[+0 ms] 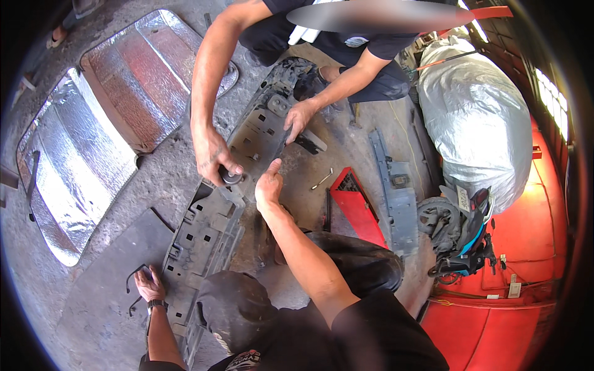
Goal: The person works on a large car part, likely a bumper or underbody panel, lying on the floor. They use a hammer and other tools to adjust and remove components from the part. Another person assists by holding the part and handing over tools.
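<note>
A long grey car body panel (pixel 199 230) with square holes lies across the middle. My right hand (pixel 268 187) is closed at its right edge, thumb up, fingers partly hidden. At the lower left, my left hand (pixel 150 285), with a dark wristwatch, is closed over a thin black frame with bent ends (pixel 137 269), above a dark flat sheet (pixel 102 290). Opposite me, a co-worker's hand presses a round dark object (pixel 232 178) on the panel. Their other hand (pixel 299 119) grips a dark strip along its edge.
A silver folding sunshade (pixel 93 179) lies at the left. Right of the panel are a wrench (pixel 322 179), a red metal piece (pixel 359 213) and a blue-grey panel (pixel 396 204). Beyond stand a motorcycle (pixel 464 238) and a silver-covered bulk (pixel 473 123). The co-worker crouches across from me.
</note>
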`<control>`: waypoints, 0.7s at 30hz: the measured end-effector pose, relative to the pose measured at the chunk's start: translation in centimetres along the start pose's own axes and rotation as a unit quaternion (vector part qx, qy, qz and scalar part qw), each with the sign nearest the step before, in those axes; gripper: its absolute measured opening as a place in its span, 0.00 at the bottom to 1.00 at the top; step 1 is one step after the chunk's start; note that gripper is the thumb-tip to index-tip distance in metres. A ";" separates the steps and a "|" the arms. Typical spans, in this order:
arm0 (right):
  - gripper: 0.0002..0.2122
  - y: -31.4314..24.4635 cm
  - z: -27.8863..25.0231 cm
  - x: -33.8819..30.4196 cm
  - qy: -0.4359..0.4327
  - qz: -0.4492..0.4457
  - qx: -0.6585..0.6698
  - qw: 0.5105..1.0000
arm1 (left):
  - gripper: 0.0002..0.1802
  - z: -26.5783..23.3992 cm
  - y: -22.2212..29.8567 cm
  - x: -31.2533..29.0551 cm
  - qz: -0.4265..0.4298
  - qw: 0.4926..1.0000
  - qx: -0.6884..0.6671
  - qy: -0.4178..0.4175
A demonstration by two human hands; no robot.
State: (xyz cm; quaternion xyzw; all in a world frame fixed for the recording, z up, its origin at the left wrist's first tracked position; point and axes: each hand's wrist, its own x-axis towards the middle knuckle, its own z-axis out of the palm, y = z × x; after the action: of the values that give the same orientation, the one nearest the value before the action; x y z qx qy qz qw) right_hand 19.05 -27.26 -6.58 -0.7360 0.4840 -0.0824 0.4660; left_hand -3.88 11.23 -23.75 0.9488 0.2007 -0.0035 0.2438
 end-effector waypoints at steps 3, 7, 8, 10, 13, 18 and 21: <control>0.43 -0.6 0.1 -0.5 -0.002 -0.003 0.007 1.000 | 0.30 0.2 -0.5 0.1 -0.008 1.000 0.016 -0.022; 0.43 -0.8 -0.1 -0.7 0.000 0.002 -0.004 1.000 | 0.30 -0.9 0.4 0.5 -0.048 0.995 0.007 -0.087; 0.43 -0.8 -0.2 -0.7 0.001 0.004 -0.002 1.000 | 0.30 -1.1 0.6 0.6 -0.051 0.994 0.003 -0.092; 0.43 -0.7 -0.1 -0.7 0.003 0.006 0.002 1.000 | 0.29 -1.4 0.8 0.7 -0.056 0.993 -0.005 -0.100; 0.42 -0.5 0.2 -0.5 0.001 -0.007 0.032 0.999 | 0.27 -0.2 -0.2 0.3 0.000 1.000 0.010 -0.019; 0.41 -0.2 -0.1 -0.3 -0.001 -0.002 0.035 0.999 | 0.26 -0.5 0.2 0.3 0.000 0.999 -0.010 -0.032; 0.40 -1.0 -0.1 -0.8 -0.011 0.000 0.023 1.000 | 0.25 -0.2 -0.1 0.3 0.017 1.000 -0.003 -0.006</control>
State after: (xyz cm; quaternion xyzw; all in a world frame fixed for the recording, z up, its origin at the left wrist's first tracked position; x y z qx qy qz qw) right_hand 19.24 -26.60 -5.54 -0.7260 0.4770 -0.0848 0.4882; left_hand -3.70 11.52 -23.69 0.9513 0.1830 -0.0042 0.2482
